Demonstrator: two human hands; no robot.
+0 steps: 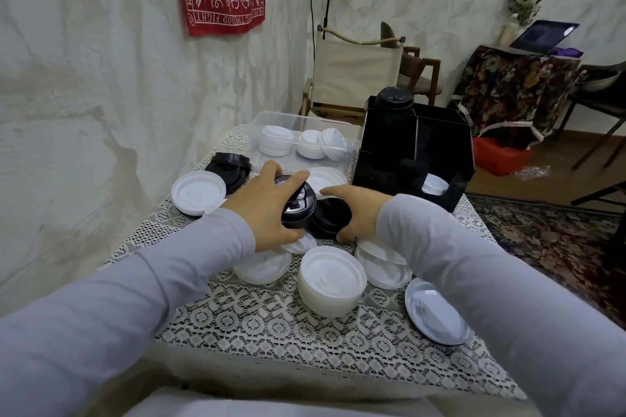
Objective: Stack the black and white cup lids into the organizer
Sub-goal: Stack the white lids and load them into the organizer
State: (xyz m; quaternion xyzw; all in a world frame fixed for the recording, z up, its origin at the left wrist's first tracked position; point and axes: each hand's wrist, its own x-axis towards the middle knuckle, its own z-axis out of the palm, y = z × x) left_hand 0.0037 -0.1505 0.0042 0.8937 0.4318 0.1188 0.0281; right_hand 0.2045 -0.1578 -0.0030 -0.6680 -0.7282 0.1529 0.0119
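Fingers, left hand (261, 210): curled round a tilted black lid stack (299, 208), thumb low, fingertips over its upper edge.
Fingers, right hand (362, 213): bent loosely round the lower black lids (333, 215), index finger above, thumb below.
Where: centre of the frame, on the lace cloth (271, 332), among white lids (332, 278).
Organizer (457, 186): up and right of both hands, with the right hand nearer.
Axis: the held stack's axis leans off upright, top face toward the camera.
Next, probably: level the stack, then carry it up-right onto the upright black column (394, 105) in the organizer.
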